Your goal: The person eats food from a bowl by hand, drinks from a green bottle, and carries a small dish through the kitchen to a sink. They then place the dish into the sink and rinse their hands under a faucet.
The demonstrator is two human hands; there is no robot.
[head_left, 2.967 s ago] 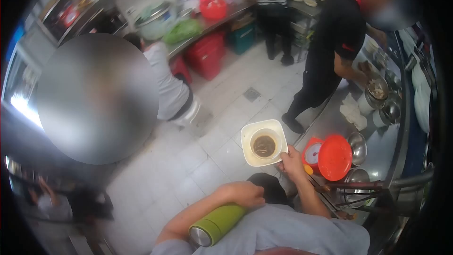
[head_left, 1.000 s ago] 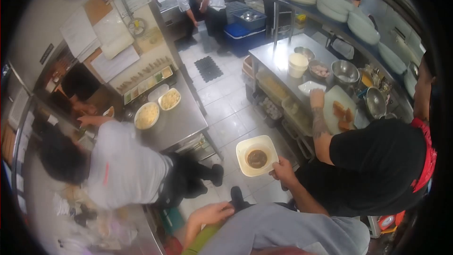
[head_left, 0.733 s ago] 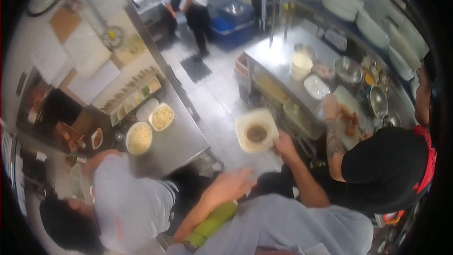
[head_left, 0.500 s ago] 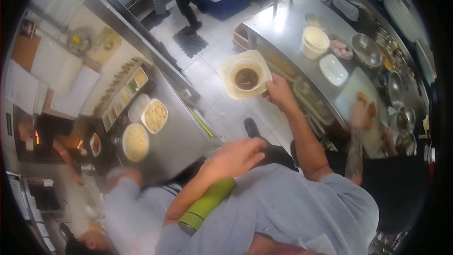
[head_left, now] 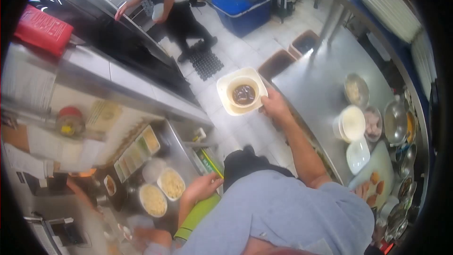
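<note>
My right hand point(head_left: 276, 106) grips one corner of a square off-white dish point(head_left: 226, 82), held out in front of me above the floor. Inside the dish stands a round white tub point(head_left: 231, 93) with dark brown liquid point(head_left: 244, 94) in it. Close to my waist, my left hand point(head_left: 203, 187) is open, its fingers loosely stretched, with nothing seen in it. A green bottle point(head_left: 197, 215) is tucked between my left forearm and my body; its far part is hidden.
On the right, a steel counter point(head_left: 311, 89) holds a white tub point(head_left: 351, 123), a white dish point(head_left: 357, 156) and steel bowls point(head_left: 395, 120). Two tubs of pale food point(head_left: 153, 200) stand left. A co-worker point(head_left: 165, 0) is ahead, near blue bins point(head_left: 243, 14). Another person's hand point(head_left: 362, 190) is over a cutting board point(head_left: 384, 170).
My view has moved forward along the aisle. My left hand has drawn back toward my left side. The right hand still carries the dish and tub. The co-worker ahead has turned and reaches left.
</note>
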